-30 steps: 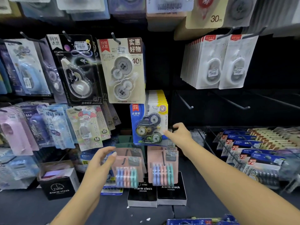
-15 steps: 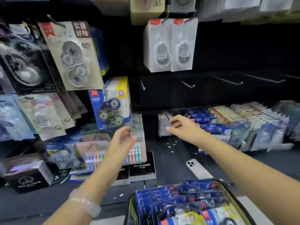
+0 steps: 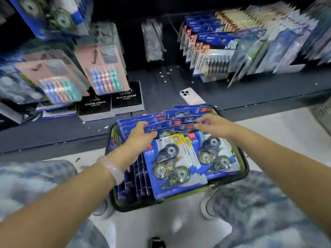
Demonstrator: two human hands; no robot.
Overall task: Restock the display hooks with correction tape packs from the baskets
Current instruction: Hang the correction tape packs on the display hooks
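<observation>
A green-rimmed basket (image 3: 245, 169) stands on the floor below me, crammed with blue correction tape packs (image 3: 172, 163), some lying flat in front and others upright in rows behind. My left hand (image 3: 140, 136) rests over the top edges of the upright packs on the left, fingers spread and thumb pointing right. My right hand (image 3: 212, 125) reaches in from the right, its fingertips at the top edge of a rear pack (image 3: 179, 126). Blur hides whether they pinch it. No display hook shows in this view.
A dark shelf ledge (image 3: 53, 136) runs just beyond the basket. On it lie a white phone (image 3: 192, 97), two black alarm clock boxes (image 3: 127, 101) and pink packs (image 3: 105, 68). Rows of carded packs (image 3: 211, 56) fill the right. My patterned trouser knees (image 3: 259, 203) flank the basket.
My view swung down from the hook wall to the basket. Both hands dropped from the shelf display onto the packs in the basket.
</observation>
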